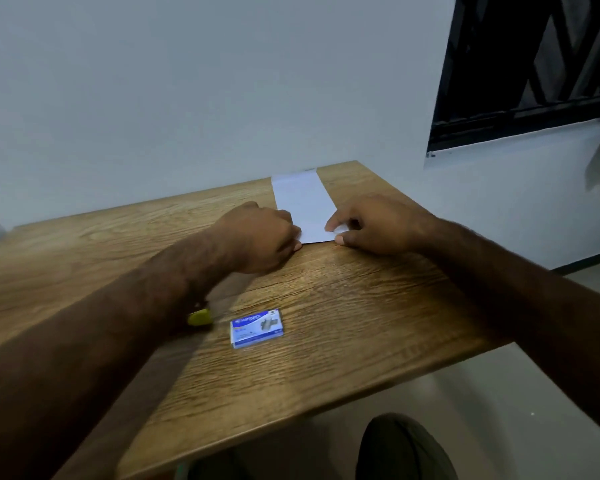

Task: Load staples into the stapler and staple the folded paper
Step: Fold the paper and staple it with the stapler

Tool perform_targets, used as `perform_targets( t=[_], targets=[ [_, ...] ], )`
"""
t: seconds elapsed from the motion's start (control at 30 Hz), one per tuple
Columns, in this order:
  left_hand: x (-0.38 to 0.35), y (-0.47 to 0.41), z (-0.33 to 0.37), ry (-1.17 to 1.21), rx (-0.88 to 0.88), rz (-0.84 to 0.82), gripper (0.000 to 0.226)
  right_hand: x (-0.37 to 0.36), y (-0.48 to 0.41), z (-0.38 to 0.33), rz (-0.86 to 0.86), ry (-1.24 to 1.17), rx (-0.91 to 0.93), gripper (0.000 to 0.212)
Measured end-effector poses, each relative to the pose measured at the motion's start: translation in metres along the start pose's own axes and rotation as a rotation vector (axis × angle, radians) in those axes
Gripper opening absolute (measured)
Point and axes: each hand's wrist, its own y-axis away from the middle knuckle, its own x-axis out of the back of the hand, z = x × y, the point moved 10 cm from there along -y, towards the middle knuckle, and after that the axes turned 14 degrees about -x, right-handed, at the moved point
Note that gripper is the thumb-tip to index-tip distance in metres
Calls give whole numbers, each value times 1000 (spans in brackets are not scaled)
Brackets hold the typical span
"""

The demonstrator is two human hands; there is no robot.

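Observation:
A long white folded paper [303, 202] lies on the wooden table [361, 306], reaching back to the wall. My left hand [260, 233] is curled at the paper's near left corner, fingertips pinching its edge. My right hand [378, 225] pinches the near right corner between thumb and fingers. A small blue staple box [257, 328] lies closed nearer to me. A yellow stapler [199, 317] shows only as a small tip, mostly hidden under my left forearm.
The table's back edge meets a pale wall [187, 98]. Its right edge drops off beside a dark barred window [534, 71]. My knee [402, 448] shows below the table's front edge.

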Motion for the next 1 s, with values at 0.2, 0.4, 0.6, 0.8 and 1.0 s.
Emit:
perform_targets(
  t=[0.2,0.4,0.6,0.8,1.0],
  targets=[
    [-10,59,-7,10,32,24,43,-14,7,-52,-67,-46,91,41],
    [-12,92,-8,112,54,129,40,-23,12,-79,-52,-34,148,18],
    [-16,93,-13,351,124,175,33,-19,16,-80,-36,-99,152,16],
    [-12,82,-14,350,136,181,25,-19,11,-79,-15,-122,161,12],
    [-14,82,-29,527,215,215,20,-18,5,-79,-26,-134,169,16]
  ],
)
